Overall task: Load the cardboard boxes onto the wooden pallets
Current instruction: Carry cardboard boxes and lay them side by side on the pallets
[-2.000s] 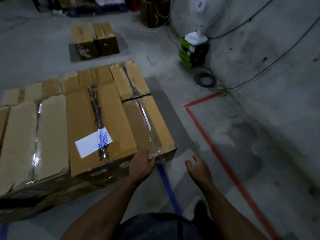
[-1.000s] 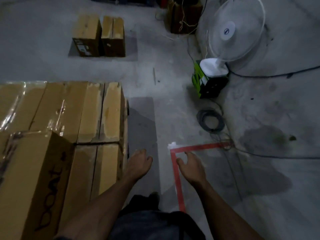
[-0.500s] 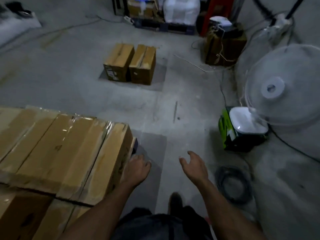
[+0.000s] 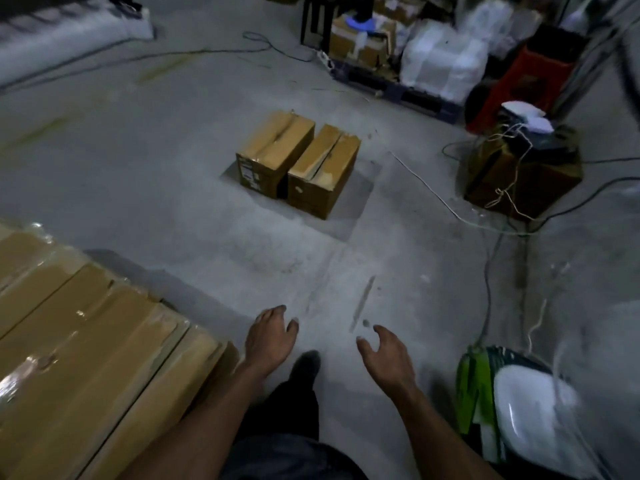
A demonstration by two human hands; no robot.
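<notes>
Head view: left hand [image 4: 272, 337] and right hand [image 4: 388, 351] are hanging apart, fingers loose, holding nothing, over concrete floor [image 4: 173, 188]. Stacked cardboard boxes [image 4: 79, 344] are lying at lower left; two cardboard boxes [image 4: 298, 161] are sitting side by side, well ahead.

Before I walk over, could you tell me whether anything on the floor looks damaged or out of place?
The right box of the two ahead has a torn top seam, its flaps gaping. Loose cables trail across the floor to its right, a likely trip hazard.
</notes>
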